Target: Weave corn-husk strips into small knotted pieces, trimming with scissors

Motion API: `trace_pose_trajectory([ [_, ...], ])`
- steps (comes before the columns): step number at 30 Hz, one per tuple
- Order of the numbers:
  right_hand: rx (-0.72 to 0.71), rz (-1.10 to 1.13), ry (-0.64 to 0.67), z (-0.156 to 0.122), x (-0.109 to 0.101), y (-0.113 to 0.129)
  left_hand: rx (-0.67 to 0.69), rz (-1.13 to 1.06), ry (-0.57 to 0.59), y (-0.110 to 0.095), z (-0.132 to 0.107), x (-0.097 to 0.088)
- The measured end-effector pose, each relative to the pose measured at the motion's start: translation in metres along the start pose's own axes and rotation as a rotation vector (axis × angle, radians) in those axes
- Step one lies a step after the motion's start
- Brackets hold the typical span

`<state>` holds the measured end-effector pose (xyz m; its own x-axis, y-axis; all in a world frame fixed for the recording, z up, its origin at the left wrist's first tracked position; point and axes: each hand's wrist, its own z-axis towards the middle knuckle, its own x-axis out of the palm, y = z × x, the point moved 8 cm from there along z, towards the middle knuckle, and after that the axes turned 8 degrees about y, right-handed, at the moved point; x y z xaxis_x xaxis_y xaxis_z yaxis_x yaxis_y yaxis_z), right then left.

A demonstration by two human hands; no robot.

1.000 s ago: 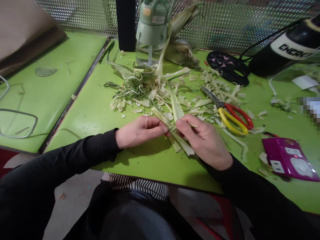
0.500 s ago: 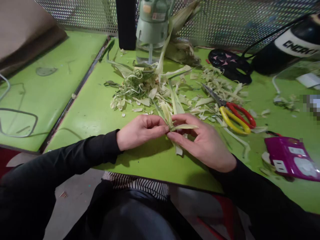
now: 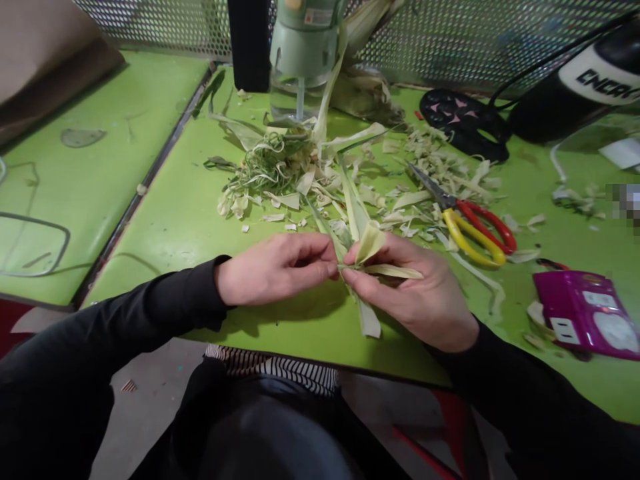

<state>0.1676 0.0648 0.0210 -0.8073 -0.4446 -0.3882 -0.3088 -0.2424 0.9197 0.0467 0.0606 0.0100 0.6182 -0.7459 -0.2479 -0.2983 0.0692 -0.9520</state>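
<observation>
My left hand (image 3: 285, 270) pinches the left side of a small bunch of corn husk strips (image 3: 356, 207) with thumb and forefinger. On the other side, my right hand (image 3: 410, 287) grips the same strips between thumb and fingers. Pale green strips fan out from the pinch, one upward, one folded over the right fingers, one hanging down below. Where the strips cross is partly hidden by the fingertips. Beyond the hands lies a heap of husk shreds and green curls (image 3: 280, 167). Scissors (image 3: 465, 220) with one yellow and one red handle rest to the right.
A clear bottle with a green top (image 3: 303, 60) stands behind the heap. A purple packet (image 3: 587, 313) lies at right, a black mouse-shaped object (image 3: 465, 123) and a dark cylinder (image 3: 575, 87) at back right. Glasses (image 3: 33, 243) and a brown bag (image 3: 50, 60) are on the left.
A husk strip now folds over toward my right hand's fingers, and the lower strip end hangs further down. Both hands still pinch the strips; the view has shifted slightly.
</observation>
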Motion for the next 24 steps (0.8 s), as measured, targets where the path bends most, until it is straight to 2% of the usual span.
trace_pose_trajectory([
  [8,0.050,-0.061,-0.034,-0.001,-0.006,0.001,0.043,0.055,-0.004,-0.002,0.000,-0.002],
  [12,0.150,-0.080,0.065,0.004,-0.007,-0.011,-0.032,0.039,0.011,0.011,0.005,-0.004],
  [16,0.141,-0.103,0.116,0.008,-0.008,-0.013,-0.049,0.018,-0.081,0.015,0.004,-0.009],
  [19,0.081,-0.180,0.097,0.009,-0.009,-0.009,-0.082,-0.076,-0.095,0.020,0.002,-0.007],
  [24,0.068,-0.153,0.068,0.008,-0.005,-0.009,-0.079,-0.302,-0.008,0.021,0.005,0.002],
])
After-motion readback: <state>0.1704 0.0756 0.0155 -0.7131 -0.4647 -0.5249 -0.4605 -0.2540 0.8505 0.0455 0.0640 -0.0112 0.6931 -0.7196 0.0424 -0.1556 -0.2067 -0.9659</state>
